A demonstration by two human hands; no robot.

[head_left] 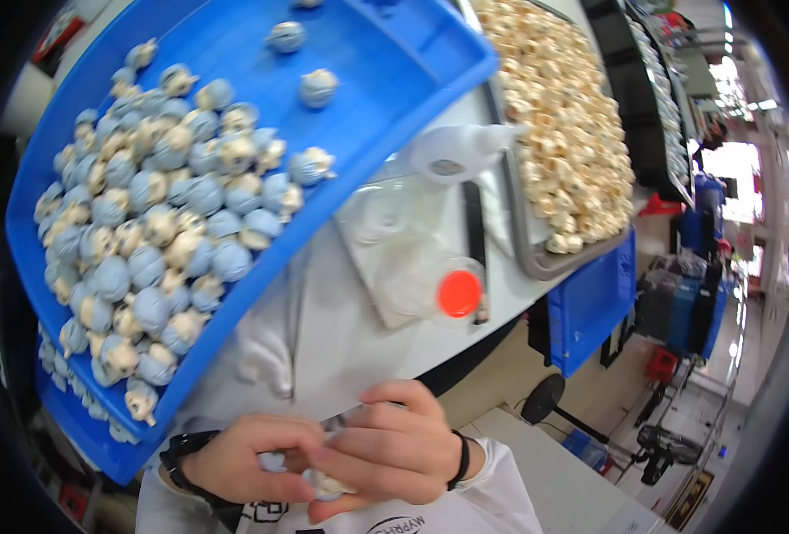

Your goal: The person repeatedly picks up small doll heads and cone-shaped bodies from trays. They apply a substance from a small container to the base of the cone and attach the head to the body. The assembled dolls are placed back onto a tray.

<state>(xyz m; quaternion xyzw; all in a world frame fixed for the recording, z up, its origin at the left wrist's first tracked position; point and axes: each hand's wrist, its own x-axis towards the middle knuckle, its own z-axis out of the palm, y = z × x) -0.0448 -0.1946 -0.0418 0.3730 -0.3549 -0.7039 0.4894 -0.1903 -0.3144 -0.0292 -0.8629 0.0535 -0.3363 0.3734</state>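
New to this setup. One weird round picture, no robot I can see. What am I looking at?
There is no machine: the bare hands belong to the person wearing the camera. It is a wide fisheye on the head, looking down, so straight edges bend near the rim.

On the left, a blue tray holds many small blue-and-cream balls. Toward the right, a grey tray is full of cream-coloured pieces. Between them on the white table are a whitish squeeze bottle and a clear container with a red-orange end.

At the bottom, the left hand and right hand meet around something small, blue and cream, mostly covered, so its shape is unclear.
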